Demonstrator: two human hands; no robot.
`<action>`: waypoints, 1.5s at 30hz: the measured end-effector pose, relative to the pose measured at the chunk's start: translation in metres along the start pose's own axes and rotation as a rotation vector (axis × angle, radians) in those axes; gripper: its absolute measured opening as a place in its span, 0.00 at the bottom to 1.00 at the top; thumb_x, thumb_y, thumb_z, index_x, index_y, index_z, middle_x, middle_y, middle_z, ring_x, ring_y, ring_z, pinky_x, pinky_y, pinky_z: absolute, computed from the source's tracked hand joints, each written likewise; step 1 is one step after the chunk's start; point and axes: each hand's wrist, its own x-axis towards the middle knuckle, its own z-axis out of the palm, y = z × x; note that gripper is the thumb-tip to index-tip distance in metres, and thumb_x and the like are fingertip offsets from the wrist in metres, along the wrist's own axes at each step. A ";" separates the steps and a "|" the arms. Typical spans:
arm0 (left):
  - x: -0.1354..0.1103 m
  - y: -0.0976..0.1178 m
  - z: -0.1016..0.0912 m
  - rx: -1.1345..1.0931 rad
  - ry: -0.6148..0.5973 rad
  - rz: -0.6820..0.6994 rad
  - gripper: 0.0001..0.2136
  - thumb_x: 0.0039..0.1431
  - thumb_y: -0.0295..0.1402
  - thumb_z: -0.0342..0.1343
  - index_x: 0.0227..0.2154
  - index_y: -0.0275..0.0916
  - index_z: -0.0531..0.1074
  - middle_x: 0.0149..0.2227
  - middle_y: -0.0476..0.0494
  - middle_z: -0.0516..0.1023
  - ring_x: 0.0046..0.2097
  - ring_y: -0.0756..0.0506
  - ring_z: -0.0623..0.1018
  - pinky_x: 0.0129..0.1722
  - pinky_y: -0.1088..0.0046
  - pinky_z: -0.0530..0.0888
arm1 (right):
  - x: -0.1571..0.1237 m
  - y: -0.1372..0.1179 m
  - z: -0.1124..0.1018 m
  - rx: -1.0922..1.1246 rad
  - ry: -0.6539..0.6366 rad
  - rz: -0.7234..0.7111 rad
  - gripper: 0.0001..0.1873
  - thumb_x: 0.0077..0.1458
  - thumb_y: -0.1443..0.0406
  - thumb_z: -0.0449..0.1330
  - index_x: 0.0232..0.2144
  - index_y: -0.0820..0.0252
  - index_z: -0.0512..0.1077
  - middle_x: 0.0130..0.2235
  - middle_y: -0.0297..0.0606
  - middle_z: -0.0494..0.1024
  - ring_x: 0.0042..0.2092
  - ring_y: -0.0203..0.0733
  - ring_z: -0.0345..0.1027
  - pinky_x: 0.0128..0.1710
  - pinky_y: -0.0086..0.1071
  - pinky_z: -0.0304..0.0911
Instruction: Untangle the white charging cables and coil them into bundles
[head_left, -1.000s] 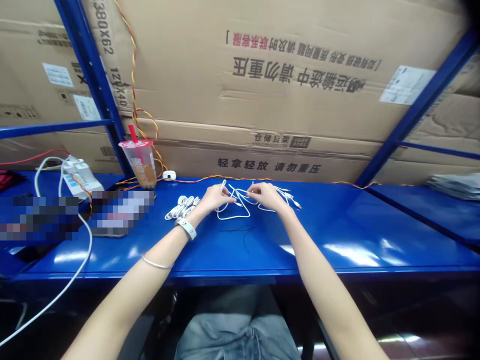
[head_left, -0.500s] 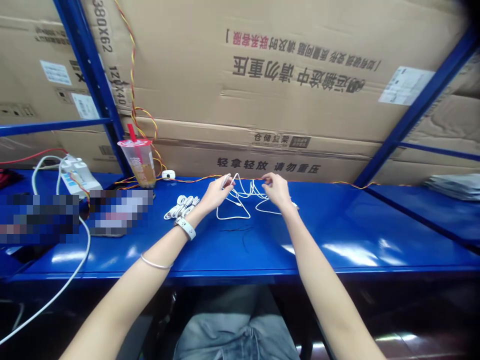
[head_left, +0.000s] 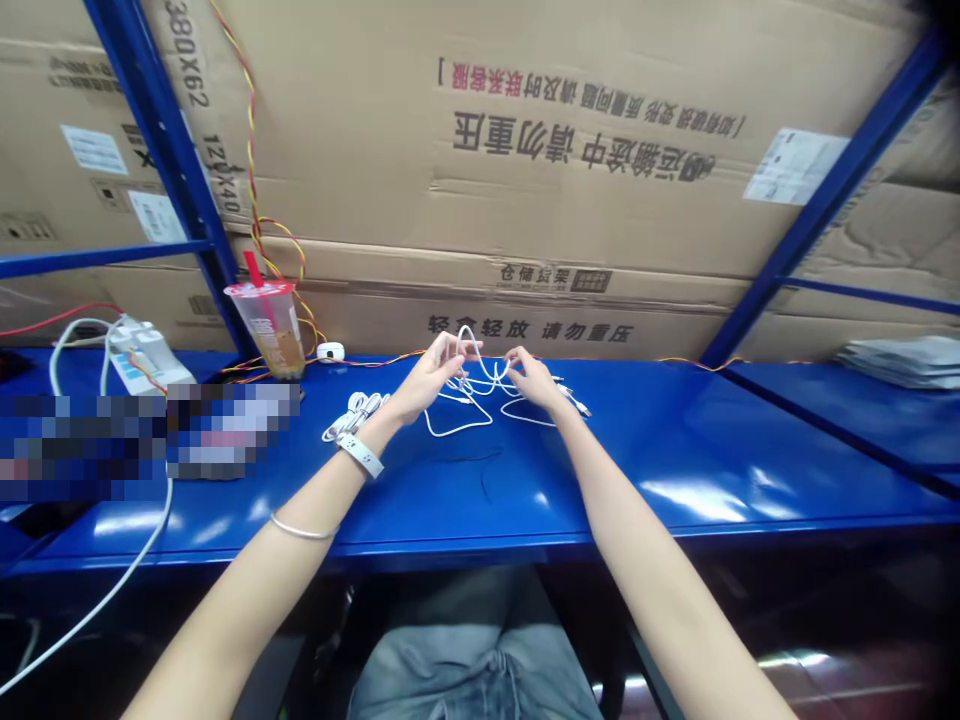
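Observation:
A loose white cable (head_left: 463,429) lies in loops on the blue tabletop between my hands, with a raised arch standing up from the tangle. My left hand (head_left: 429,378) has its fingers curled around one side of that arch. On the other side, the thumb and fingers of my right hand (head_left: 532,380) pinch a strand of the same cable. Plug ends (head_left: 583,408) poke out to the right of my right hand. Beside my left wrist rests a tied bundle of white cable (head_left: 355,414). Thin black ties (head_left: 472,457) lie in front of the loops.
A drink cup with a red straw (head_left: 268,325) stands at the back left, near a small white case (head_left: 330,352). Further left are a white power strip (head_left: 142,355) and a blurred flat object (head_left: 217,440). Cardboard (head_left: 360,230) and blue posts rise behind; flat packs (head_left: 904,362) lie right.
My left hand has raised its part of the cable, so the arch stands higher. My right hand has shifted slightly left and down, uncovering more of the plug ends. The view has shifted slightly.

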 end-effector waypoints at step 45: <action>0.011 0.001 -0.019 -0.398 0.328 -0.041 0.12 0.56 0.26 0.57 0.43 0.40 0.66 0.29 0.53 0.70 0.30 0.53 0.76 0.39 0.72 0.75 | 0.013 -0.011 -0.111 0.553 -0.050 0.045 0.18 0.56 0.53 0.59 0.23 0.60 0.67 0.19 0.35 0.71 0.25 0.39 0.71 0.29 0.32 0.68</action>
